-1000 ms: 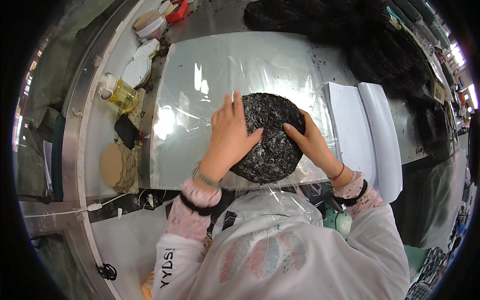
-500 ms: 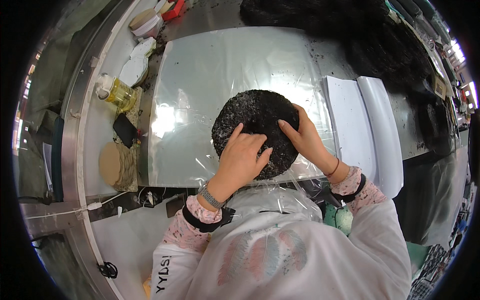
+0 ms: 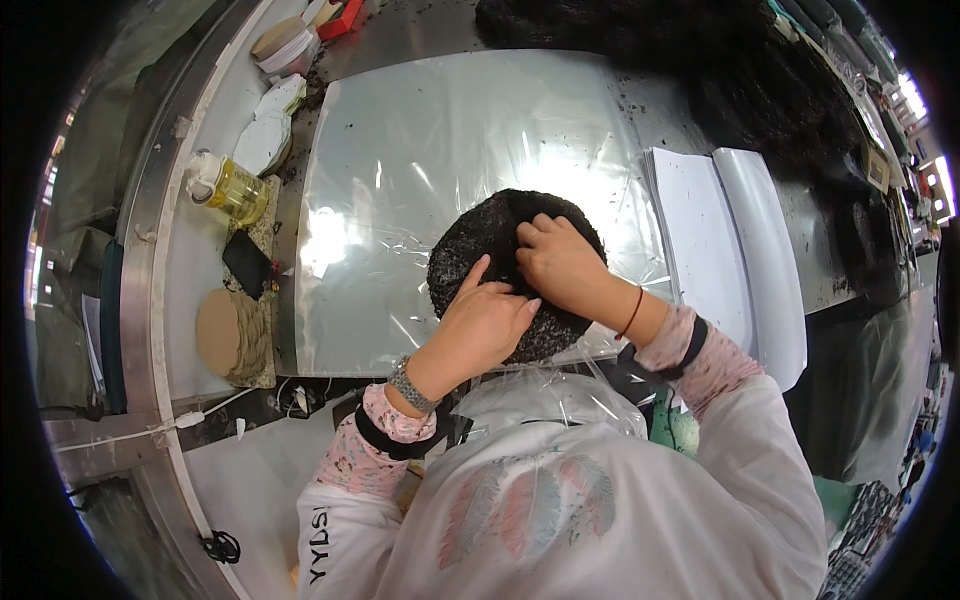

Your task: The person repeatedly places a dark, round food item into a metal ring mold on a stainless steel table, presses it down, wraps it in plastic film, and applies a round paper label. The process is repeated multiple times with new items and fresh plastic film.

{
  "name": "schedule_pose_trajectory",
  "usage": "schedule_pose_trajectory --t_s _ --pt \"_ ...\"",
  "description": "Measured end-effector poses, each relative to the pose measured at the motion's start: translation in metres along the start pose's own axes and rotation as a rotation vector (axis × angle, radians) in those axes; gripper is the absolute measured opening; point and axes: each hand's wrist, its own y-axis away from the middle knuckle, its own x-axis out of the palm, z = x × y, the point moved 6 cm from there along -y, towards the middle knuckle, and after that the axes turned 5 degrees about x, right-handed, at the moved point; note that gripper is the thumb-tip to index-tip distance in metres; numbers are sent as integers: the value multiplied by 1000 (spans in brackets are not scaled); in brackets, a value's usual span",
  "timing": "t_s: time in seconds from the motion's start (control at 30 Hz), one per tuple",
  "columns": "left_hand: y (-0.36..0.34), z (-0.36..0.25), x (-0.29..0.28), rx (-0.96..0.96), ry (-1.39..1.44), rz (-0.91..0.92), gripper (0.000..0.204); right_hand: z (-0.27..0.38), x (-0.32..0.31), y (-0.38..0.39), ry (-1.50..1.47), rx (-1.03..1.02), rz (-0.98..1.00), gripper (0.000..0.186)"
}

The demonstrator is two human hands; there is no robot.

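Note:
A round, black, rough-textured cake that looks like dried seaweed (image 3: 462, 250) lies on the clear plastic sheeting, near the table's front edge. My left hand (image 3: 478, 318) rests on its lower left part, index finger stretched out and thumb apart. Over the cake's middle, my right hand (image 3: 560, 262) has its fingers curled in and pressed together against the dark surface. What the right fingertips pinch, if anything, is hidden beneath them. The stack of plastic sheeting (image 3: 390, 130) shines with reflections and reaches under the cake.
Dark fibrous heaps (image 3: 760, 90) cover the far right. White sheets (image 3: 690, 220) lie at the right beside a rolled plastic edge. Along the left stand a yellow-liquid bottle (image 3: 238, 190), a black flat object (image 3: 248, 262), tan round discs (image 3: 228, 335) and a tub (image 3: 285, 48).
My right hand has left the cake's right rim and moved inward to its middle, its fingers now curled. The left hand stays on the cake, nearly in place.

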Motion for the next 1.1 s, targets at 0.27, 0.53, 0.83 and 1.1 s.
schedule_pose_trajectory --t_s 0.27,0.53,0.83,1.1 --pt "5 18 -3 53 -93 -258 28 8 6 -1 139 -35 67 15" --pt "-3 22 6 32 -308 -275 28 4 -14 -1 -373 60 -70 29" --pt "46 2 -10 174 -10 -605 13 22 -9 7 -190 -150 77 70" --pt "36 12 2 150 -23 -497 7 20 26 9 -104 -178 172 79"
